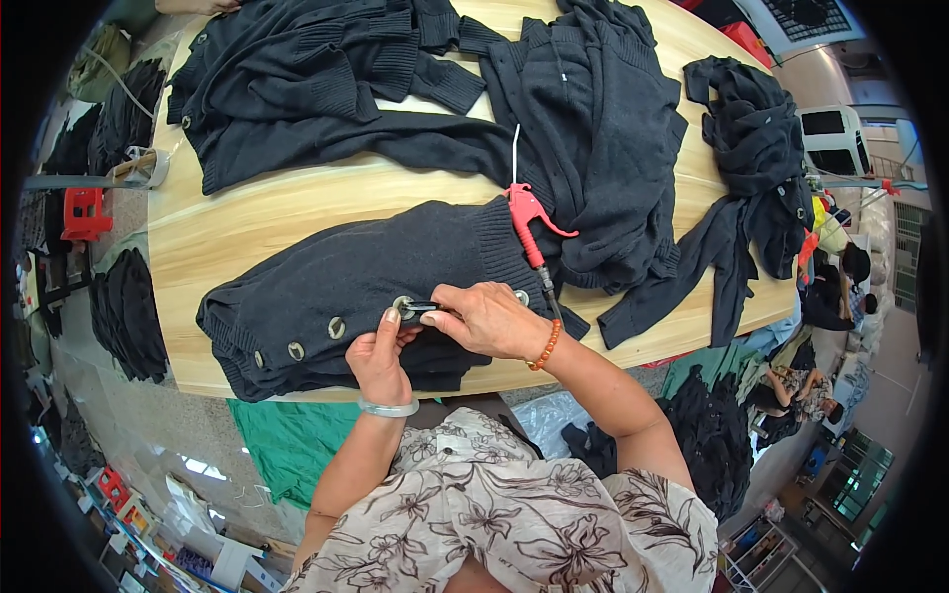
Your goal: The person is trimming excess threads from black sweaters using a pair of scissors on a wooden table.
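Note:
A dark grey knitted cardigan point(395, 247) lies folded along the near edge of the table, its row of shiny buttons point(336, 327) facing me. My left hand point(379, 358) pinches the cardigan's front at one button point(402, 303), thumb and fingers closed together. From the right, my right hand point(494, 321) grips a small dark tool that looks like thread snips point(423, 306); its tip is against that same button. The fingers cover most of the tool. Just beyond my right hand, a red air blow gun point(527, 219) rests across the cardigan's ribbed edge, with its hose passing under my wrist.
More dark knitwear point(593, 148) is heaped across the far side of the wooden table point(227, 232), with another garment point(756, 148) at the right. Green sheeting point(287, 445) lies below the near edge. A red stool point(86, 214) stands to the left, and people sit farther off at right.

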A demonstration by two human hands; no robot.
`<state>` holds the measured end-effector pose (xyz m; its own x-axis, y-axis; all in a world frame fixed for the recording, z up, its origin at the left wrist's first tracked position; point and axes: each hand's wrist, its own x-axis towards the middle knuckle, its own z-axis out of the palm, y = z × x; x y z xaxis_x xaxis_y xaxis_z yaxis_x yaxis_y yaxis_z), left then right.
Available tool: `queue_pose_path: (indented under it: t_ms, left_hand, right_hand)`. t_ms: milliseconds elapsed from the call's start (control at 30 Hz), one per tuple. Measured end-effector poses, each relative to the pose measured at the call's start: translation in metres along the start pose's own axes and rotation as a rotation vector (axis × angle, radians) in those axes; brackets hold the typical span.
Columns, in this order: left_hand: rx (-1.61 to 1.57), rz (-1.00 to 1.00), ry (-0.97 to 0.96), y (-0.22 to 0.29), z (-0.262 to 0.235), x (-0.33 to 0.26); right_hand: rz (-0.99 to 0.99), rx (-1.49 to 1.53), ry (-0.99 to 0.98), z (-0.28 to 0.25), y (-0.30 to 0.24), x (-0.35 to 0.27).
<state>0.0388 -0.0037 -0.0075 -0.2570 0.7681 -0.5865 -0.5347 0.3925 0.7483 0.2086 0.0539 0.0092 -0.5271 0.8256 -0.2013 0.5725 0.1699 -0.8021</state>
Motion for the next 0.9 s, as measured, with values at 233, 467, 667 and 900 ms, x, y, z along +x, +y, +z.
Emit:
queue_pose_path:
  t_ms: [233, 467, 667, 900]
  left_hand:
    - [-0.005, 0.009, 0.010, -0.003, -0.002, 0.001]
    - [0.008, 0.008, 0.018, -0.001, -0.002, 0.001]
    - [0.006, 0.008, 0.031, 0.000, -0.003, 0.004]
    - [0.051, 0.002, -0.007, -0.006, 0.002, 0.004]
  right_hand:
    - [0.049, -0.003, -0.083, -0.002, -0.001, 0.003]
    - [0.029, 0.060, -0.072, -0.003, 0.000, 0.001]
    - [0.034, 0.108, -0.005, -0.001, 0.007, 0.002]
    - [0.012, -0.009, 0.004, -0.003, 0.008, -0.006]
